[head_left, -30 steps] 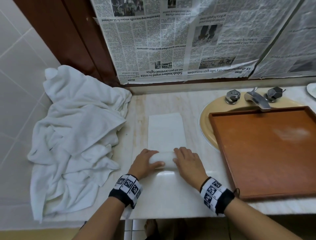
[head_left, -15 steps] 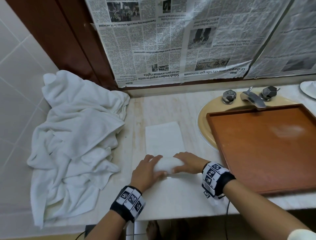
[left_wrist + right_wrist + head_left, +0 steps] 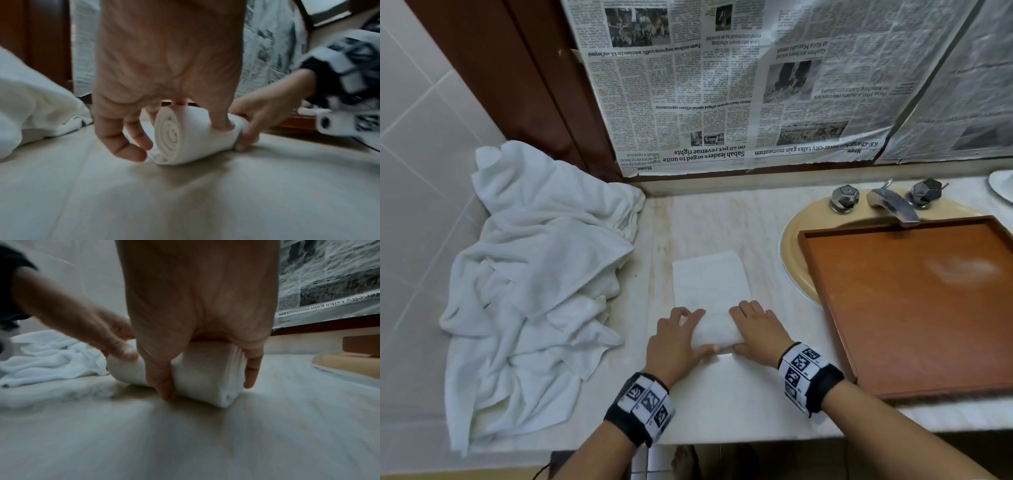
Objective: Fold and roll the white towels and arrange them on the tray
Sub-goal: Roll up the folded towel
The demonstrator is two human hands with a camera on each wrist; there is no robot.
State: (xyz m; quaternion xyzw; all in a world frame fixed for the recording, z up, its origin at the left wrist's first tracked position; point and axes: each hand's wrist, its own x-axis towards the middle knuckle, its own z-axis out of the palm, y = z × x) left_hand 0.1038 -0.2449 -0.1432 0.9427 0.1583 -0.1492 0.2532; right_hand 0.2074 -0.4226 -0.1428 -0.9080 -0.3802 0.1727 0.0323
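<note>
A white towel point(image 3: 714, 308) is laid on the desk point(image 3: 698, 222), half rolled. The rolled part point(image 3: 185, 134) is thick and tight, and a swirl is seen at its end. The left hand point(image 3: 674, 342) and right hand point(image 3: 756, 330) are curled over the roll, with the fingers point(image 3: 222, 120) clamped on it. Past the fingertips, the flat part is stretched out. The brown tray point(image 3: 914, 308) is set beside the right hand. A heap of white towels point(image 3: 534, 284) is piled beyond the left hand.
</note>
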